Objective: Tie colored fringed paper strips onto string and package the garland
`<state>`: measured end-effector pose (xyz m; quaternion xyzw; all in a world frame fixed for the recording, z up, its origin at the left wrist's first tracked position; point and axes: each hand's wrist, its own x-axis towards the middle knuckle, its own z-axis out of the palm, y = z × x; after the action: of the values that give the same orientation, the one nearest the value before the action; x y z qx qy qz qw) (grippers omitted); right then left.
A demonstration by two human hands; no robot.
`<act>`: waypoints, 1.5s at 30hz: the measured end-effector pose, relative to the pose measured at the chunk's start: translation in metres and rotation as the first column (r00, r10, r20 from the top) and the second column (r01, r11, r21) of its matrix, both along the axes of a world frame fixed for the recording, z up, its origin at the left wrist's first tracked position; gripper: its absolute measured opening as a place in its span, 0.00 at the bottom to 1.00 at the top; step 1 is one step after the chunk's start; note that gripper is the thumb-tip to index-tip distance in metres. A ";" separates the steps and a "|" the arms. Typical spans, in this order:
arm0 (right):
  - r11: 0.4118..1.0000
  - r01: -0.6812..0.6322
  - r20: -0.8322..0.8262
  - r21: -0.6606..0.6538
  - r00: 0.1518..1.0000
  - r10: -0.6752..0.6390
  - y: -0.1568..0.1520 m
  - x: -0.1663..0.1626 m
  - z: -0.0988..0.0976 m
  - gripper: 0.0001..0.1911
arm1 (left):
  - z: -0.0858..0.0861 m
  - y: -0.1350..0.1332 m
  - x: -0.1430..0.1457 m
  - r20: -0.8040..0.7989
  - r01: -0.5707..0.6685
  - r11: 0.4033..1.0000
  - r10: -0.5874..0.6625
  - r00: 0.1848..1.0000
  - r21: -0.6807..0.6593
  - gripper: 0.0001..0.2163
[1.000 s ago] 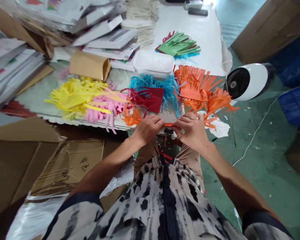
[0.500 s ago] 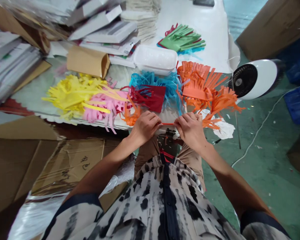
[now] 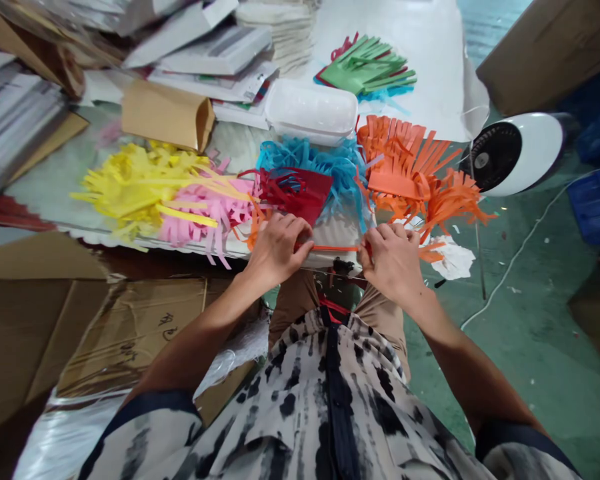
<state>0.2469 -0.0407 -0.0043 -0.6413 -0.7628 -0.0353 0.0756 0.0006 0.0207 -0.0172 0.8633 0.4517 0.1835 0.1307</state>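
Note:
My left hand (image 3: 280,247) and my right hand (image 3: 391,260) are closed on an orange tissue-paper tassel at the table's front edge. Its thin twisted middle (image 3: 336,249) stretches level between them, and orange fringe hangs out beyond both hands. Just past my hands lie a dark red fringed paper (image 3: 307,193) and blue fringed paper (image 3: 305,155). To the right sits a heap of orange fringed paper (image 3: 400,173). Pink fringed paper (image 3: 210,207) and yellow fringed paper (image 3: 135,180) lie to the left.
A white plastic tray (image 3: 311,110) and a brown paper packet (image 3: 165,115) stand behind the fringes. Green fringed paper (image 3: 365,67) lies farther back. White packets (image 3: 220,50) pile up at the left. A white fan (image 3: 520,153) is at the right, and cardboard (image 3: 135,333) lies below left.
My hands have moved apart, so a longer piece of the twisted orange strip shows between them. The view has shifted slightly.

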 end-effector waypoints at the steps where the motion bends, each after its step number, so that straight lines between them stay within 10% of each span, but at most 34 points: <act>1: 1.000 0.003 0.001 0.020 1.000 -0.003 -0.001 0.001 -0.002 0.09 | -0.002 -0.001 0.001 0.013 0.024 0.999 -0.024 1.000 0.029 0.06; 8: 0.925 -0.318 -0.027 0.207 0.944 0.330 -0.007 0.004 -0.018 0.11 | -0.017 -0.010 0.009 -0.049 0.263 0.935 -0.259 0.965 0.238 0.15; 18: 0.930 -0.316 -0.075 0.189 0.940 0.334 -0.012 0.003 -0.002 0.09 | 0.000 -0.028 -0.016 -0.099 0.292 0.891 -0.275 0.956 0.348 0.11; 25: 0.918 -0.286 -0.029 0.273 0.952 0.305 -0.043 -0.020 -0.009 0.08 | -0.022 -0.068 -0.022 -0.058 0.229 0.832 -0.232 0.971 0.505 0.10; 31: 0.850 -0.353 0.042 0.390 0.929 0.366 -0.049 -0.028 -0.008 0.10 | -0.010 -0.090 -0.014 0.100 0.070 0.937 -0.110 0.989 0.342 0.07; 34: 0.815 -0.363 0.053 0.452 0.923 0.382 -0.039 -0.021 0.006 0.11 | 0.014 -0.090 -0.002 0.402 -0.051 0.998 0.066 0.913 -0.047 0.08; 36: 0.822 -0.362 0.003 0.441 0.916 0.401 -0.032 -0.013 0.020 0.11 | 0.033 -0.083 0.006 0.589 0.031 0.899 0.260 0.765 -0.437 0.14; 38: 0.838 -0.363 -0.061 0.408 0.904 0.422 -0.027 -0.005 0.037 0.11 | 0.050 -0.073 0.011 0.634 0.232 0.670 0.449 0.629 -0.705 0.21; 41: 0.860 -0.354 -0.114 0.368 0.900 0.420 -0.024 0.004 0.061 0.11 | 0.071 -0.060 0.018 0.607 0.488 0.368 0.570 0.554 -0.792 0.21; 45: 0.860 -0.357 -0.108 0.365 0.901 0.420 -0.023 0.011 0.079 0.12 | 0.086 -0.057 0.027 0.614 0.621 0.242 0.612 0.498 -0.745 0.15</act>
<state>0.2574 -0.0640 0.0747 -0.4515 -0.8489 -0.0896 0.2597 0.0272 -0.0362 0.0688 0.3544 0.3189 0.2658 0.8379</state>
